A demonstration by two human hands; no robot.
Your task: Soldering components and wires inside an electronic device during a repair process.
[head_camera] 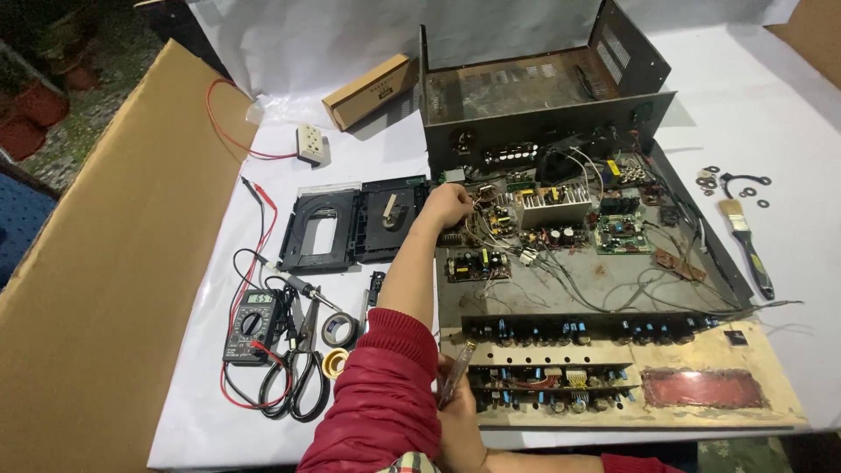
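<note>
Head view: left hand (pixel 447 206) reaches in at 12 o'clock, fingers curled on wiring beside the circuit boards (pixel 526 215) of an opened amplifier chassis (pixel 604 289). Right hand (pixel 457 420), at 6 o'clock, grips a screwdriver (pixel 457 378). Probing step, likely; careful fingertip work suits it. White-covered worktop (pixel 788 114); multimeter (pixel 251 324) and scissors (pixel 302 377) at 8 o'clock, cardboard (pixel 96 263) alongside.

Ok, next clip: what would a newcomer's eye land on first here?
Probably the opened electronics chassis at centre right, crowded with green circuit boards and loose wires, its black metal cover standing behind it. The left hand, out of a red sleeve, reaches into the boards, while the right hand holds a clear-handled tool at the near edge. A multimeter and scissors lie on the white table at left.
</note>
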